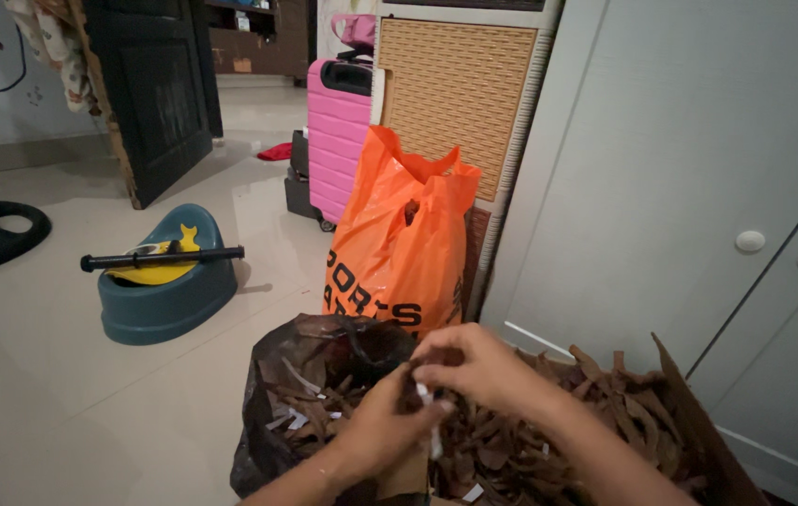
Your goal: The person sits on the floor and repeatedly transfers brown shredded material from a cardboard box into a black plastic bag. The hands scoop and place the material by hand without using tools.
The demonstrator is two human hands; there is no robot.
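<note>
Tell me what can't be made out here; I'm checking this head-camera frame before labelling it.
- What the left hand and right hand pinch: a small white piece, mostly covered by the fingers.
- Contents of the orange bag: hidden by its own plastic.
- The cardboard box of brown strips: cut off by the bottom edge.
- Bottom of the black bag: cut off too.

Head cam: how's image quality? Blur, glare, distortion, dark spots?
Head view: wide-angle bend, with the white cupboard edges leaning; soft indoor light, mild sheen on the floor tiles; left hand and right hand slightly soft with motion over the brown strips; inside of the black bag is dim, detail lost; orange bag sharp and saturated.
</note>
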